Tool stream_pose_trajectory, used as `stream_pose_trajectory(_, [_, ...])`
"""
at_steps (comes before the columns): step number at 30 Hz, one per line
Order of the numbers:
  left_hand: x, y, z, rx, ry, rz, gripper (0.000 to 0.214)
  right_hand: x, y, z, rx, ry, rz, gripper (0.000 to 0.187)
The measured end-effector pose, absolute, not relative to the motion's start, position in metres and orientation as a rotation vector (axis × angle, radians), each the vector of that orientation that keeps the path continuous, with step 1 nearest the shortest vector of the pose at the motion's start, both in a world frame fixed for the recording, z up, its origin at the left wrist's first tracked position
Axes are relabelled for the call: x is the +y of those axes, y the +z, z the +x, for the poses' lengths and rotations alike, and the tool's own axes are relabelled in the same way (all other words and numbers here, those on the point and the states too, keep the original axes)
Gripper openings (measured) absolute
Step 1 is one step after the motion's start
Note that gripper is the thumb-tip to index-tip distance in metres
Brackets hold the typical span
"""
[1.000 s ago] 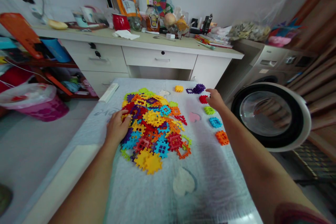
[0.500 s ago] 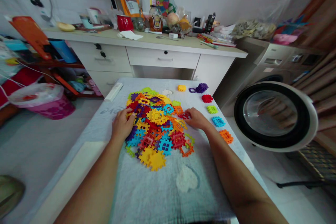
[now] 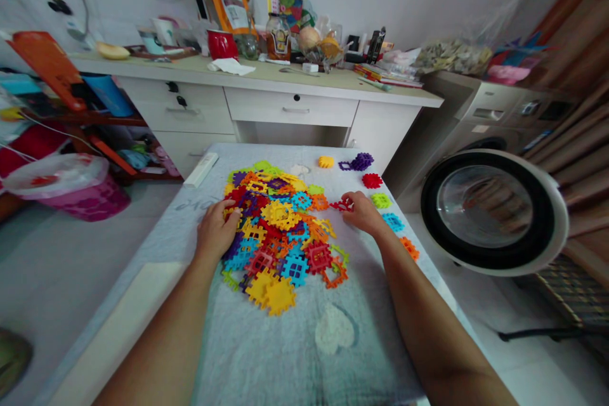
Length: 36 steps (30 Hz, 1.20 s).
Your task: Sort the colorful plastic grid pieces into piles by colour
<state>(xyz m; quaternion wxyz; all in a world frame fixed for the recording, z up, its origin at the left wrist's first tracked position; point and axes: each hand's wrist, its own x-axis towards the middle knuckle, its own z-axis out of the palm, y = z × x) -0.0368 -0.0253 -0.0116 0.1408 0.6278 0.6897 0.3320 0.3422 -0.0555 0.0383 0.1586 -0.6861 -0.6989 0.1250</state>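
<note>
A heap of interlocking plastic building pieces (image 3: 280, 214) in yellow, red, blue, orange, purple and green lies on the cloth-covered table (image 3: 266, 355). My left hand (image 3: 215, 233) rests against the heap's left edge, thumb apart from the bent fingers, gripping nothing that I can see. To the right of the heap, my right hand (image 3: 365, 213) pinches a red notched frame piece (image 3: 339, 205). Along the table's right side sit sorted pieces: yellow (image 3: 326, 162), purple (image 3: 362, 161), red (image 3: 372, 181), green (image 3: 380, 200), blue (image 3: 392, 222) and orange (image 3: 410, 248).
A long white object (image 3: 202, 169) lies at the table's far left corner. Beyond the table stands a white cabinet (image 3: 295, 106) with a cluttered top. On the right, a washing machine's round door (image 3: 495, 212) hangs open. A pink bin (image 3: 90, 190) stands left on the floor.
My right hand has drawn away from the heap to the right, bringing the red piece with it. My left hand stays at the heap's left edge. The view has shifted slightly.
</note>
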Motion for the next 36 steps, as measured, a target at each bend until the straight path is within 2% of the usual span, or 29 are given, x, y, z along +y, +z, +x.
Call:
stream_pose_trajectory(4, [-0.024, -0.012, -0.037, 1.994, 0.954, 1.818, 0.043, -0.043, 0.045, 0.364, -1.978, 0.287, -1.977, 0.038])
stream_pose_trajectory(11, [-0.023, -0.013, -0.037, 1.988, 0.965, 1.813, 0.043, 0.004, 0.066, 0.431, -1.689, -0.07, -2.233, 0.032])
stream_pose_trajectory(22, [-0.024, -0.012, -0.037, 1.973, 0.976, 1.817, 0.042, 0.041, 0.051, 0.462, -1.633, -0.024, -2.415, 0.033])
stream_pose_trajectory(29, [-0.025, -0.011, -0.036, 1.994, 0.957, 1.794, 0.042, 0.032, 0.05, 0.465, -1.503, -0.012, -2.285, 0.039])
stream_pose_trajectory(36, [-0.025, -0.01, -0.036, 1.995, 0.944, 1.796, 0.044, -0.012, 0.068, 0.453, -1.163, -0.045, -1.995, 0.041])
